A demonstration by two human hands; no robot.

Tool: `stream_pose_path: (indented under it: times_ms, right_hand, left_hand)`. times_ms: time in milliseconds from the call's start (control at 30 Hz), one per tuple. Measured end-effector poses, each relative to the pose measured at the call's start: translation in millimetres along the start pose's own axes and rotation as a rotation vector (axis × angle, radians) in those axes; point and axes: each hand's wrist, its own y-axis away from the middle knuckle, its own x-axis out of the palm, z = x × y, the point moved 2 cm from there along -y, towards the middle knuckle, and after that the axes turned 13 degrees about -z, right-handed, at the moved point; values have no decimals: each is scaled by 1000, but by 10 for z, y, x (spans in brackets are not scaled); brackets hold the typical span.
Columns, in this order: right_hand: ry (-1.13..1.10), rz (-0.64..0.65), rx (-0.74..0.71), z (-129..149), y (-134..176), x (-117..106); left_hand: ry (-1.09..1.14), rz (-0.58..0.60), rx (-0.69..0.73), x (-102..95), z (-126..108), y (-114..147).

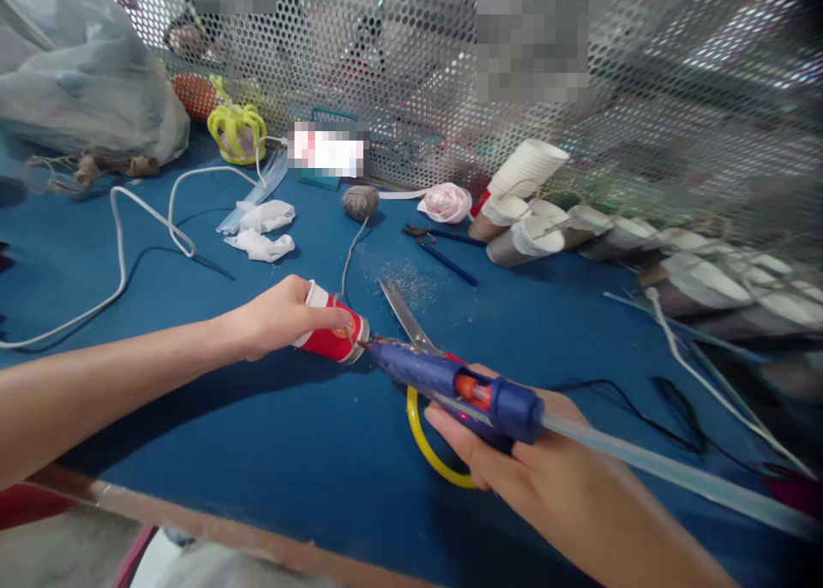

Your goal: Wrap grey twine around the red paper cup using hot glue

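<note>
My left hand (283, 318) is wrapped round a red and white paper cup (321, 348), tipped on its side above the table. Grey yarn (349, 262) runs from a small ball (361, 201) to the cup, where my thumb presses near it. In my right hand (507, 459) is a blue glue gun (424, 374), its nozzle at the cup's base end. A clear glue stick (669, 468) sticks out of its back. Scissors (406, 314) lie partly under the gun, one yellow handle loop showing.
Blue-handled pliers (450, 258), a pink ribbon roll (445, 203) and stacked white cups (531, 168) stand beyond. Several wrapped cups (700, 279) line the right. A white cord (119, 228), crumpled white pieces (261, 245) and a yellow-covered object (237, 134) are at left. Perforated metal (411, 65) borders the back.
</note>
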Motion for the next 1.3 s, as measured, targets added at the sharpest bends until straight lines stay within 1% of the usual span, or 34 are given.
stream_pose_path:
  times_ms: [100,167,433,600,733,833,967,1100,1300]
  right_hand:
    - [55,-63,-24,-5,13,-10]
    - [64,-79,-43,-5,15,-10]
    - [40,-41,-34,-9,5,6]
    - [14,-46,-54,27,-41,-27]
    - [6,-26,-66,41,-50,-33]
    - [39,-84,-98,24,-12,-15]
    - [56,-114,-151,27,-6,2]
    - [15,-74,-116,47,-54,-22]
    - [-28,-30,-46,26,-54,-36]
  left_hand:
    - [1,-1,0,-2,16,-8]
    - [-8,1,3,-3,20,-12]
    - [-7,8,3,1,16,-8]
    - [-27,-32,8,-4,19,-13]
    - [-27,-31,10,-1,4,-8]
    - [-18,-27,11,2,0,-2]
    - [3,-20,0,8,5,5]
    - [-8,-20,2,8,17,14]
    - [-12,31,57,-1,26,33]
